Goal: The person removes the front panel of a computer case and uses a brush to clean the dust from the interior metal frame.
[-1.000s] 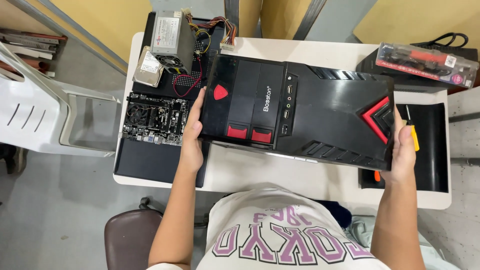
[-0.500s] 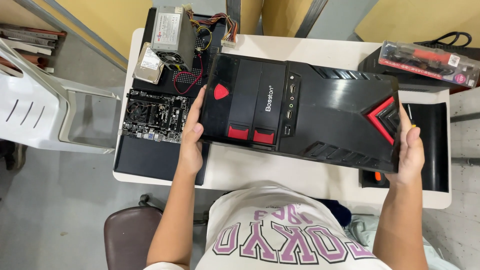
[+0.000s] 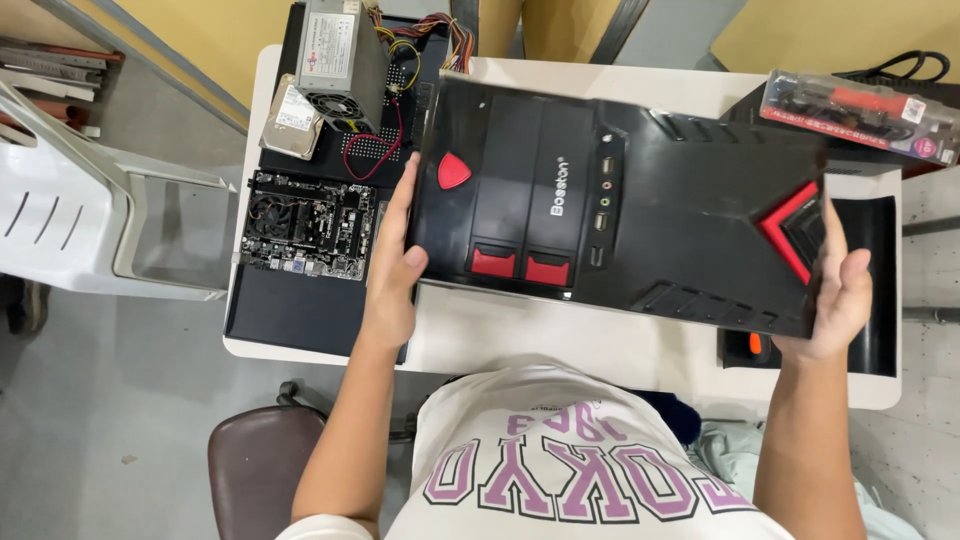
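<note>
White laminate table top carries everything; its rounded corners show at left and right, and your torso sits at the near edge.

Black plastic computer case front panel with red accents is the largest item. You hold it across the middle of the table, long axis left to right, face up toward the camera. A red triangular button sits near its left end, two red drive tabs sit along the near edge, and a red angular insert marks the right end.

Your left hand grips the panel's left end: thumb on the face near the near-left corner, fingers wrapped along the left edge.

Your right hand clasps the right end, palm against the edge, fingers curled behind and out of sight.

Flat black mat lies at the table's left, under the loose parts.

Grey metal power supply unit with fan grille rests at the far left, its coloured wire bundle trailing toward the panel.

Dark green motherboard lies on the mat, just left of your left hand.

Clear-lidded red and black tool kit case sits at the far right corner.

Silver hard drive lies beside the power supply, nearer you.
</note>
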